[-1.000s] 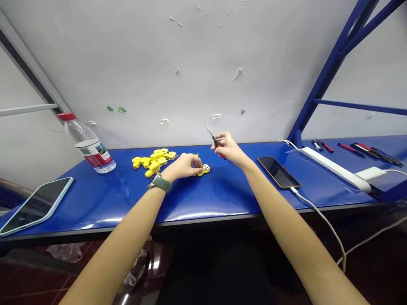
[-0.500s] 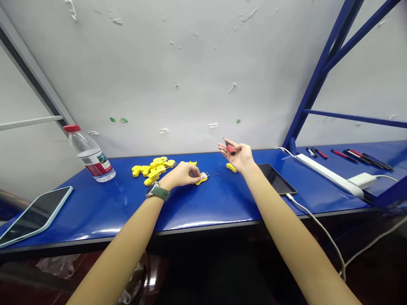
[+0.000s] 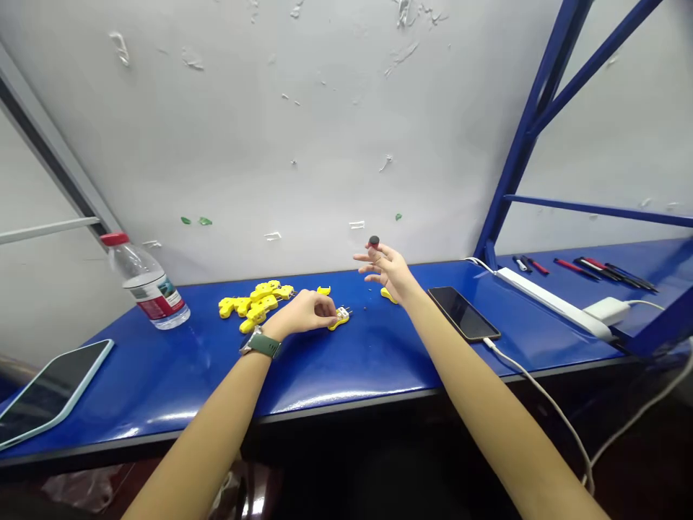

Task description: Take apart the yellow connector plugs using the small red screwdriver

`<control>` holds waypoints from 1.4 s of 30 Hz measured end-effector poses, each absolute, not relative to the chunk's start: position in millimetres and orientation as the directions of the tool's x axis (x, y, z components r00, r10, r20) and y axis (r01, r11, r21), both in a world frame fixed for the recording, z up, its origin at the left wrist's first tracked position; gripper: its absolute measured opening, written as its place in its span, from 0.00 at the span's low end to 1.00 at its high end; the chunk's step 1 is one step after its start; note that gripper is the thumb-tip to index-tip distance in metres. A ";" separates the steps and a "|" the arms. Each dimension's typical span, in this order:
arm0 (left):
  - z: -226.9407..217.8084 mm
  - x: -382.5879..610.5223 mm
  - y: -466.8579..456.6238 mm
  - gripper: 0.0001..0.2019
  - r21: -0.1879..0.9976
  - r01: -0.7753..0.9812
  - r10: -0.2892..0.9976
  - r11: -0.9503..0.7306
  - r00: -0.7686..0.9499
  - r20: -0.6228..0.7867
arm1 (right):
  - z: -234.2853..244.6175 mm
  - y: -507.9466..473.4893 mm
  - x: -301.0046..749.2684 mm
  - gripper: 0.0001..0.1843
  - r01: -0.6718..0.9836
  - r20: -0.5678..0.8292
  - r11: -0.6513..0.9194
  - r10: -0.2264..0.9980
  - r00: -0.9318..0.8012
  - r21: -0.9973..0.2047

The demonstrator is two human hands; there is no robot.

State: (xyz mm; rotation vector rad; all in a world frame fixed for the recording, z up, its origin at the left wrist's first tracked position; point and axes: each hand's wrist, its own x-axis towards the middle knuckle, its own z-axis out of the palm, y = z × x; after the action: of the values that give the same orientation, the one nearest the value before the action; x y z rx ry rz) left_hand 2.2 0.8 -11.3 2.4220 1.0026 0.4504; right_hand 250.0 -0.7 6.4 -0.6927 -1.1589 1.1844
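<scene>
Resting the left hand (image 3: 307,316) near the middle of the blue desk (image 3: 368,368), pinching an open yellow plug (image 3: 338,323) between thumb and fingertips. Seeing that plug on the desk, right at those fingertips, with white insides (image 3: 342,313) in view and metal pins (image 3: 349,310) pointing away to the right. Holding the right hand (image 3: 390,272) up above the desk, with a red and black tool (image 3: 373,243), most likely a screwdriver, tucked loosely by the thumb, black end up, and other fingers spread wide. Hard to see the metal tip in that hand, and not touching the plug with the tool at all. Looks like the middle of a job on this one plug: holding it still with one hand and having the tool ready in the other. Calls, by best guess, for a firm pinch on the plug, a tighter grip on the tool, and then a turn of the tip down toward the white part. Can also see a loose yellow bit (image 3: 323,290) just behind the left hand, another yellow piece (image 3: 388,295) partly behind the right hand, and a heap of yellow plugs (image 3: 258,305) to the left. Can spot tiny dark dots (image 3: 364,308) on the desk near the pins, too small to name
</scene>
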 end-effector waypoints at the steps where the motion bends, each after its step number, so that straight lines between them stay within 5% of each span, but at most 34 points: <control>1: -11.8 2.4 1.2 0.13 0.537 0.566 0.721 -0.625 0.682 0.121 | 6.2 -0.5 248.0 0.24 -0.296 0.316 0.290 0.948 -0.044 -0.910; 12: -15.7 5.6 1.8 0.14 0.533 0.564 0.726 -0.631 0.672 0.148 | 3.3 -12.7 227.3 0.34 -0.245 0.379 0.332 0.907 -0.181 -0.911; 20: -17.1 5.1 3.3 0.15 0.555 0.549 0.723 -0.625 0.676 0.145 | 2.8 -1.0 240.8 0.31 -0.389 0.335 0.316 0.942 0.022 -0.865; 27: -20.3 4.5 5.9 0.14 0.539 0.539 0.707 -0.647 0.688 0.160 | 6.6 -1.4 248.8 0.28 -0.139 0.461 0.484 0.871 0.172 -0.864; 34: -19.1 7.3 0.7 0.09 0.546 0.507 0.690 -0.667 0.697 0.196 | 7.0 -19.7 231.3 0.22 0.059 0.523 0.529 0.847 -0.095 -0.846; 42: -22.2 7.4 2.1 0.07 0.583 0.475 0.686 -0.659 0.697 0.207 | 5.6 -34.5 222.7 0.22 0.193 0.585 0.599 0.801 -0.127 -0.777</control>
State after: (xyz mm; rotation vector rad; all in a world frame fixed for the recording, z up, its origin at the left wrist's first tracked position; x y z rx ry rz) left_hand 7.4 2.1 -22.2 2.4118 0.8912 0.5706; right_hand 222.7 -34.5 5.6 -0.8388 -1.6502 0.6436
